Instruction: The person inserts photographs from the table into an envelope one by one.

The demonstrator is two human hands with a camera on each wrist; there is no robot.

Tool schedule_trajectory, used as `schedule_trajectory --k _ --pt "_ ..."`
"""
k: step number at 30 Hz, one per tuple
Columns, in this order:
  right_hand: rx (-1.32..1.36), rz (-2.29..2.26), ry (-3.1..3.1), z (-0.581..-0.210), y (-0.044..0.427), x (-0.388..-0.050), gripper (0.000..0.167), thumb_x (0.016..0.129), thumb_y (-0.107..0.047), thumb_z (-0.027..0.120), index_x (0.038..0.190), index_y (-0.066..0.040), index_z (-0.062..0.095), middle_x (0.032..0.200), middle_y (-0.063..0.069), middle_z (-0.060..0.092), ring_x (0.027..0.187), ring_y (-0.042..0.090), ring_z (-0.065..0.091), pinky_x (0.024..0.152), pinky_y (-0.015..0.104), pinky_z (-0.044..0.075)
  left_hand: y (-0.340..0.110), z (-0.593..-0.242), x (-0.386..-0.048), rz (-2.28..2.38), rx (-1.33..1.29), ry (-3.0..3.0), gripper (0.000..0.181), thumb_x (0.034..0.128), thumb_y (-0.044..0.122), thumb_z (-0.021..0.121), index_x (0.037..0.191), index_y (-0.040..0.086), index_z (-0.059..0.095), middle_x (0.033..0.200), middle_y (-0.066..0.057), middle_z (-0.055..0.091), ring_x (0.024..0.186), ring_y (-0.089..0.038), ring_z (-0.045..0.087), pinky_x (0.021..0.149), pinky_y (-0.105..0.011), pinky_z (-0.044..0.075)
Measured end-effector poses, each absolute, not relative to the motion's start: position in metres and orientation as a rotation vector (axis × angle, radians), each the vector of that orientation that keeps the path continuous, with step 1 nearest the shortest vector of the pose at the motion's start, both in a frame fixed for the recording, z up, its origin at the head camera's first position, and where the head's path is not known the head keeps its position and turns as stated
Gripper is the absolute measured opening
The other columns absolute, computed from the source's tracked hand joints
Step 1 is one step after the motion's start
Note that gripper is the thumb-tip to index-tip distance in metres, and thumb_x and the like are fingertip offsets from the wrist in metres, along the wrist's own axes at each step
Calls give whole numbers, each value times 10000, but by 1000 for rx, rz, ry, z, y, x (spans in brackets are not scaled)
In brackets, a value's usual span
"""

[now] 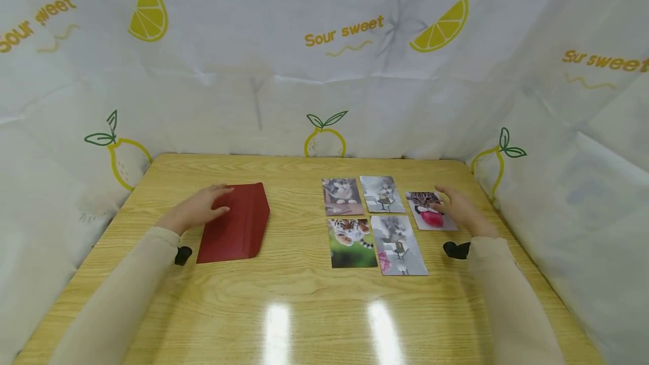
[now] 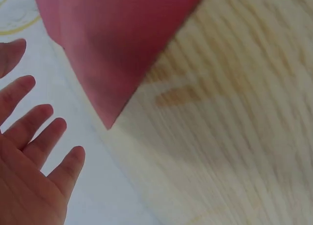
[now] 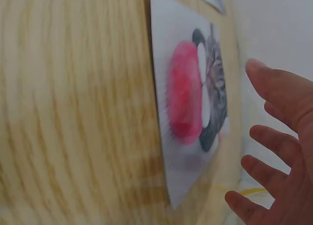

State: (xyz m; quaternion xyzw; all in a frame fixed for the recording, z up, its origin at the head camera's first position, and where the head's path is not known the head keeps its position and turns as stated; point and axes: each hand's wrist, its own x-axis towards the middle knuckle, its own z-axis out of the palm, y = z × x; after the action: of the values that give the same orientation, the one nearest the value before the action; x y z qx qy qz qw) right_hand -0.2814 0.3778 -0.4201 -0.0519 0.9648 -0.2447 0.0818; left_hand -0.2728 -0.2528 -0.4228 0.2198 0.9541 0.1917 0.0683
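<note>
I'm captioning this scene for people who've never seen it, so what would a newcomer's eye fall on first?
Probably the red envelope, the boldest block of colour, lying on the left of the wooden table by the left hand. Next might come the picture cards right of centre, especially the tiger card at front left of the group and the pink-patched cat card by the right hand.
</note>
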Motion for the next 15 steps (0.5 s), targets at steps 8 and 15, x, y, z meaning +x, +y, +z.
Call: schedule_trajectory --k 8,15 --pt "-204 -790 2772 -434 389 -285 719 952 -193 613 1477 114 230 1472 406 219 1352 572 209 1087 671 202 -254 -432 -270 590 720 2790 701 933 259 651 1493 -7 324 1554 -299 188 1384 -532 224 1085 -631 284" --pt "-220 -788 2775 -441 393 -288 749 931 -223 653 1463 127 259 1481 399 210 1373 561 172 1110 655 162 -254 -438 -272 594 729 2723 780 902 321 682 1513 26 298 1574 -277 150 1414 -516 161 1093 -631 271"
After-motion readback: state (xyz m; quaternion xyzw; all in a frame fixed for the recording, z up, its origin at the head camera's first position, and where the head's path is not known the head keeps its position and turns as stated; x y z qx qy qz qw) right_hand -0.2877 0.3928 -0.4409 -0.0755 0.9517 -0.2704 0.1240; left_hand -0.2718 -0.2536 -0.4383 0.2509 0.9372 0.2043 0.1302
